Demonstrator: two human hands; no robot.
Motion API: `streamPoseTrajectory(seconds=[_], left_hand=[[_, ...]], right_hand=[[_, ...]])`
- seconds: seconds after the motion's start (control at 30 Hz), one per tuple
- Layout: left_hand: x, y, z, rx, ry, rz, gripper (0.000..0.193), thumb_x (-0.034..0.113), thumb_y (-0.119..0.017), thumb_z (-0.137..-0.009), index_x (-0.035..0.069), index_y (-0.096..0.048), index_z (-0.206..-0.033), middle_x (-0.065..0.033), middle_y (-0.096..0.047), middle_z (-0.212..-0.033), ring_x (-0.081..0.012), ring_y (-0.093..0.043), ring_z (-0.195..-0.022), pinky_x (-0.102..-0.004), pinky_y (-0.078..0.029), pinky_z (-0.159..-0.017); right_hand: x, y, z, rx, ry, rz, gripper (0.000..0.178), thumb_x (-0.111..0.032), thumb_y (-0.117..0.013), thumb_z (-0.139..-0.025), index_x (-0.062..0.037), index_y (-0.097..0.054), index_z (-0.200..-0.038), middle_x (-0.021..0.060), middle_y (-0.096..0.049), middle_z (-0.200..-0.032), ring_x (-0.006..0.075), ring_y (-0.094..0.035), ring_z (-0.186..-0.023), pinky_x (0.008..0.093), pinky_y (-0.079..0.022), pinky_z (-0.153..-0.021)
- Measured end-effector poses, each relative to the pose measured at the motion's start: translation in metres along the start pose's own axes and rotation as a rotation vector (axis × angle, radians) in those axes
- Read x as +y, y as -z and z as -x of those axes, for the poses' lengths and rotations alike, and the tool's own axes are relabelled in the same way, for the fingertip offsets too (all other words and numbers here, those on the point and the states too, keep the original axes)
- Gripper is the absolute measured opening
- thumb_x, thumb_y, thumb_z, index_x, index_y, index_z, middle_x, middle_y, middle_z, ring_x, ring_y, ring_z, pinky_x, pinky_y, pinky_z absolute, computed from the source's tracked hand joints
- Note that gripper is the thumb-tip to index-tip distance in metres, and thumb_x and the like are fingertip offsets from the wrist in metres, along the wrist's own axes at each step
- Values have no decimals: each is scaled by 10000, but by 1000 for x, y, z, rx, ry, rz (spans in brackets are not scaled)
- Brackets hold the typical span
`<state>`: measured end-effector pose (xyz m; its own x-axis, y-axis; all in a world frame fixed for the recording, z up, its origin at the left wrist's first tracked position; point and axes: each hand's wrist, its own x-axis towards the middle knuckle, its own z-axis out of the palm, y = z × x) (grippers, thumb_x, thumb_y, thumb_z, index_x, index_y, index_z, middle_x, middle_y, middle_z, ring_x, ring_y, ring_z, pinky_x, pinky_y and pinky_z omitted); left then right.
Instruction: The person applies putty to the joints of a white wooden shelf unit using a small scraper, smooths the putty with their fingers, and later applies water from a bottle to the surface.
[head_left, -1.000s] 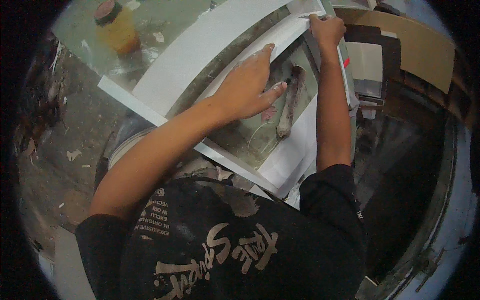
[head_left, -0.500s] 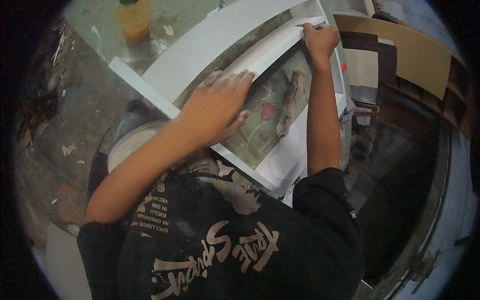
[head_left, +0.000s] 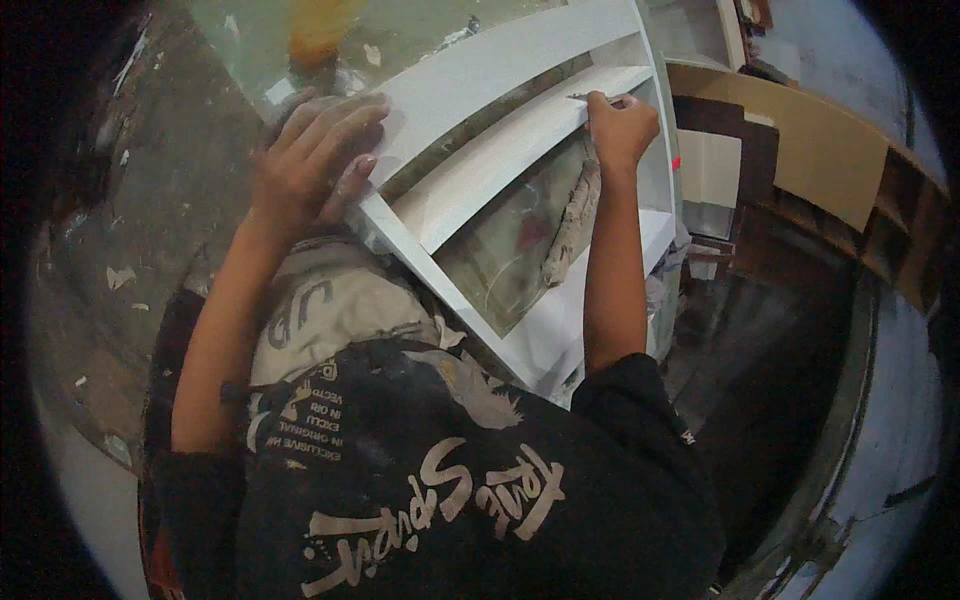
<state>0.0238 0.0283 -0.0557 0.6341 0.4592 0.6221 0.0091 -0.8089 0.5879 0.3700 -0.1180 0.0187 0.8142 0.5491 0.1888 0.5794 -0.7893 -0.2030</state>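
Note:
A white-painted frame (head_left: 440,280) with curved shelf boards lies on the green table. My left hand (head_left: 310,160) is at the frame's left corner, its fingers stretched out over the end of the wide curved board (head_left: 450,95). The thumb stands apart from the fingers, and nothing shows in that hand. My right hand (head_left: 625,130) pinches a small thin tool (head_left: 577,97) with a pointed tip, over the right end of the inner curved shelf (head_left: 500,160). Its exact kind is too small to tell. A grey, dusty roll (head_left: 572,225) rests inside the frame's opening.
At the table's far side stands an orange container (head_left: 318,35), blurred. The green table (head_left: 415,30) carries white smears and scraps. To the right are brown and tan furniture panels (head_left: 820,170). A pale sack-like cloth (head_left: 330,310) lies by my left forearm. Debris litters the floor (head_left: 110,250).
My left hand has left the inner curved shelf and moved left to the frame's corner. My right hand has shifted slightly down and left with the small tool. The whole view has turned a little.

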Motion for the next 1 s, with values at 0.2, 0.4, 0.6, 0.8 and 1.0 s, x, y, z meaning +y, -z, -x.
streamPoseTrajectory(seconds=[0.2,0.4,0.6,0.8,1.0], left_hand=[[-15,-12,13,78,-31,-6,300,190,-594,-887,92,-679,-1158,-75,-710,-1152,-271,-662,-998,-416,-456,-955],[-20,-18,14,108,-62,-7,313,215,-575,-869,82,-688,-1128,-64,-722,-1133,-250,-665,-976,-434,-446,-964],[-24,-22,17,97,-72,13,306,227,-570,-867,74,-693,-1101,-80,-723,-1124,-252,-667,-960,-430,-447,-955],[-23,-23,16,143,-87,58,312,234,-575,-858,75,-697,-1097,-81,-722,-1131,-253,-667,-917,-419,-460,-945],[-24,-19,16,104,-128,-43,312,254,-563,-872,85,-701,-1096,-71,-721,-1140,-239,-659,-876,-412,-463,-941]], right_hand=[[-17,-2,33,31,-24,-19,300,-208,-698,-712,82,-674,-638,120,-645,-528,174,-637,-506,326,-537,-600],[-48,5,75,28,-18,-112,307,-206,-699,-717,83,-648,-623,119,-645,-550,151,-595,-482,338,-515,-562],[-66,12,106,-90,-118,-224,289,-168,-697,-747,86,-626,-629,111,-597,-524,129,-560,-480,336,-475,-518],[-86,16,131,-10,-73,-195,273,-146,-704,-751,79,-609,-628,60,-552,-504,96,-475,-471,302,-405,-477],[-84,16,143,-137,-191,-334,281,-124,-696,-759,72,-562,-610,49,-487,-485,85,-406,-491,319,-367,-474]])
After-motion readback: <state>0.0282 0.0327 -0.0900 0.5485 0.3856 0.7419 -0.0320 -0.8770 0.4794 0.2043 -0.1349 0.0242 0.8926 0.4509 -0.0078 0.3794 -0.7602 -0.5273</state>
